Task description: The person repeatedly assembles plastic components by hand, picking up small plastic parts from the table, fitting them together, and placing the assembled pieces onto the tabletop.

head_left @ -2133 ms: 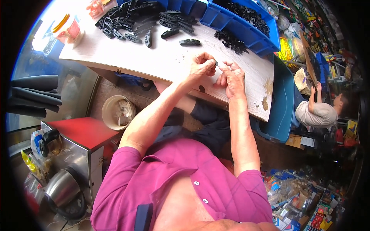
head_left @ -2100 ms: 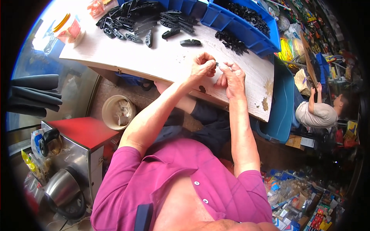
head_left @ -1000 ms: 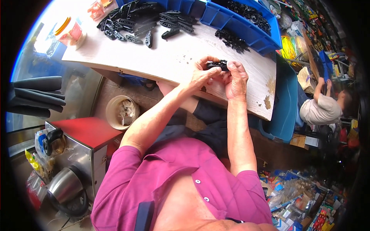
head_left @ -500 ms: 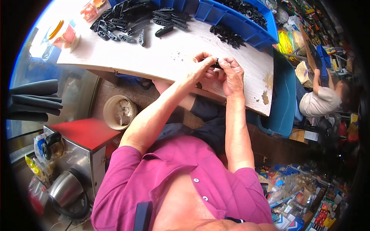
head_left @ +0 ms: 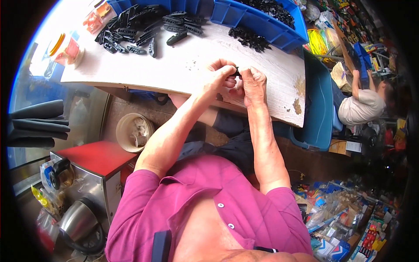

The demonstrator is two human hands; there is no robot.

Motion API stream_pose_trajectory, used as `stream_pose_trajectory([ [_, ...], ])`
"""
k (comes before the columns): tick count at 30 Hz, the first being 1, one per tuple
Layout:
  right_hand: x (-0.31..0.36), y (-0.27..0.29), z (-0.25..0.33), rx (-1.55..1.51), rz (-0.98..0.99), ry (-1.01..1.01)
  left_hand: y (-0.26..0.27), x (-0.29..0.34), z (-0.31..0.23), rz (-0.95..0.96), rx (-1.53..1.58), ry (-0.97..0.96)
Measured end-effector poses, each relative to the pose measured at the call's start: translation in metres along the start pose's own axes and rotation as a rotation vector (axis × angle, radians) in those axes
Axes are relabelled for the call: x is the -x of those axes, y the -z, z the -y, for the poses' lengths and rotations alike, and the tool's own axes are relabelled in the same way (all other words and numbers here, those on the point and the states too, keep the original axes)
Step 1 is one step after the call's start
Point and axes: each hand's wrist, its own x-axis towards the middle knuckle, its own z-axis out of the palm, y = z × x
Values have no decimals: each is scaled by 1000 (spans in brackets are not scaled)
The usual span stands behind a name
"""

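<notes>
A small black plastic part [head_left: 237, 72] sits pinched between my two hands, just above the near side of the white wood-grain table [head_left: 170, 70]. My left hand [head_left: 219, 77] grips its left end between thumb and fingers. The thumb and curled fingers of my right hand [head_left: 254, 85] close on its right end. My fingers cover most of the part, so its full shape does not show. Beyond my hands, to the left, lies a heap of long black plastic pieces [head_left: 136, 30]. A pile of small black pieces [head_left: 252, 40] lies farther back to the right.
A blue bin [head_left: 279, 36] of small black pieces stands along the table's far side. Tubs [head_left: 65, 49] sit at its left end. A teal bin [head_left: 318, 118] stands off the right edge, a pail [head_left: 126, 131] below left. Another person [head_left: 362, 107] works at far right.
The whole view has shifted slightly, with the table moving left in it. My right hand has turned a little, and more of the black part shows between my fingertips. Both hands keep their pinch.
</notes>
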Motion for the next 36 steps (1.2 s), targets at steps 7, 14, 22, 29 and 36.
stream_pose_trajectory([
  [7,3,19,0,-269,-183,-6,-12,-39,-1,-196,-695,-319],
  [14,1,78,28,-346,-521,-137,-23,-108,6,-303,-1608,-720],
  [22,0,127,51,-320,-887,-182,-18,-113,16,-277,-1586,-876],
  [29,-6,92,27,-247,-366,-132,-24,-58,8,-241,-1424,-1040],
  [36,-13,47,18,-157,-28,-83,-21,-22,15,-106,-1338,-944],
])
